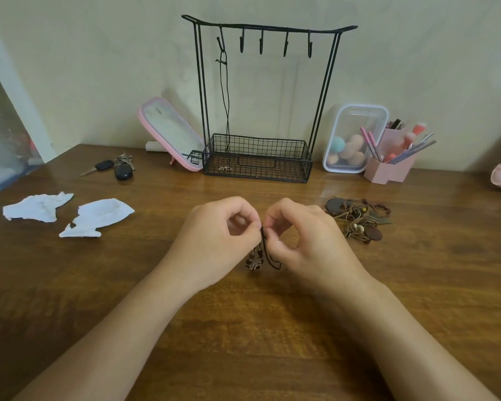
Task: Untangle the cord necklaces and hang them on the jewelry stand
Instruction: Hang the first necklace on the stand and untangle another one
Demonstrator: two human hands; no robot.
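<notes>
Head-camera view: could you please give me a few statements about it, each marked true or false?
1. A cord necklace hangs from the jewelry stand's leftmost hook. True.
2. The left hand and right hand both pinch a dark beaded necklace. True.
3. The tangled necklace pile lies left of the hands. False: it lies to their right.
4. The keys sit in the stand's basket. False: they lie on the table, left of the stand.
</notes>
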